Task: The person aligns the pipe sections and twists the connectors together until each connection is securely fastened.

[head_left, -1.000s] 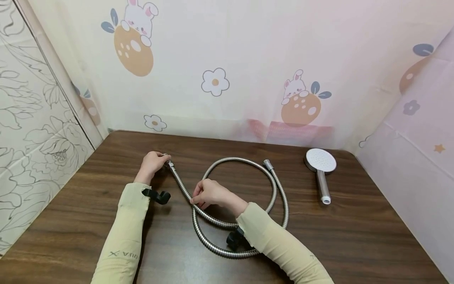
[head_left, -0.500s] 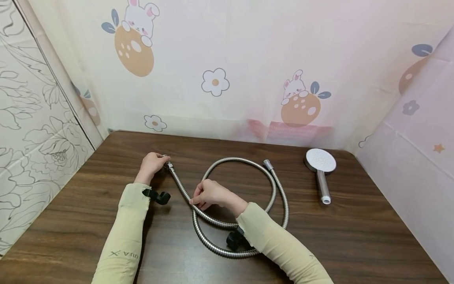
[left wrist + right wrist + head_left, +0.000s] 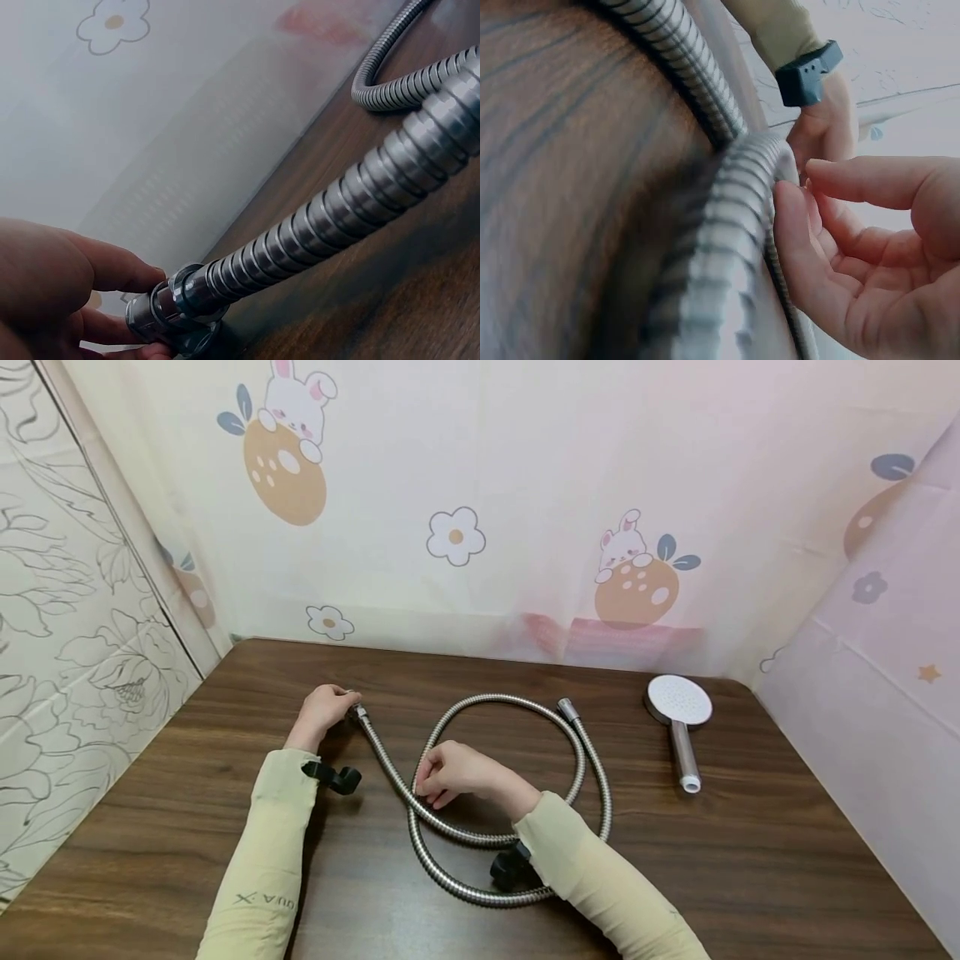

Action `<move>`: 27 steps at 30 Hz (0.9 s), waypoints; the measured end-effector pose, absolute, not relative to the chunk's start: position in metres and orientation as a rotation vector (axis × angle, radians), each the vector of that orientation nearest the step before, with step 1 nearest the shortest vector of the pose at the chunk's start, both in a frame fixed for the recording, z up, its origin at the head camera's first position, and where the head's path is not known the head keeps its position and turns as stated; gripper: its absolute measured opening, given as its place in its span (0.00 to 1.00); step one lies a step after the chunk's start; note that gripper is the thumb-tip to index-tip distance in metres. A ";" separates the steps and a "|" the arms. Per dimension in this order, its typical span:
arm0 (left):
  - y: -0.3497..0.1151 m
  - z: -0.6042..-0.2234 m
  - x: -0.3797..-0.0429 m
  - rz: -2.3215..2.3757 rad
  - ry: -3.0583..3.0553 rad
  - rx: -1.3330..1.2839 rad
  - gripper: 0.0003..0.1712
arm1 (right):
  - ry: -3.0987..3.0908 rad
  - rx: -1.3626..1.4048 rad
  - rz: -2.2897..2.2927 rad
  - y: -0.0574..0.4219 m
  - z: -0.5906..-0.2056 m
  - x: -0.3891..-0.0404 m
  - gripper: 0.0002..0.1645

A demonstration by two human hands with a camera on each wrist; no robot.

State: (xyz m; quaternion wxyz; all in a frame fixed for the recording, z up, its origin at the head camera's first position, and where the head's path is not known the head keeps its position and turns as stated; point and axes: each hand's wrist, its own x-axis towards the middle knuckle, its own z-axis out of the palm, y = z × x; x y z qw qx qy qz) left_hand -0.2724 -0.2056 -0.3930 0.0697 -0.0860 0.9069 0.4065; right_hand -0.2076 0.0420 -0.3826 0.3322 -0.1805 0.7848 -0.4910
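Note:
A ribbed metal shower hose [image 3: 506, 697] lies in a loop on the brown table. At its left end my left hand [image 3: 321, 708] pinches the chrome end fitting [image 3: 157, 309] between thumb and fingers; a dark rounded piece shows under that fitting. My right hand [image 3: 465, 770] hovers inside the loop, beside where the hose crosses itself. In the right wrist view its thumb and index finger [image 3: 799, 259] are bent, with a gap between their tips and nothing held, right by the hose. The hose's other end fitting [image 3: 567, 708] lies at the upper right of the loop.
A hand shower head [image 3: 678, 700] with a white round face and silver handle lies at the table's right rear. Patterned curtains [image 3: 525, 543] hang behind the table and at both sides. Each wrist wears a black camera mount [image 3: 333, 777].
My right hand has let go of the hose near the crossing and drawn slightly right. My left hand keeps its grip on the end fitting, almost unmoved.

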 end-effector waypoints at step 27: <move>-0.191 -0.360 -0.257 0.833 2.929 -0.329 0.23 | 2.394 -0.529 -1.254 0.122 -0.362 -0.221 0.13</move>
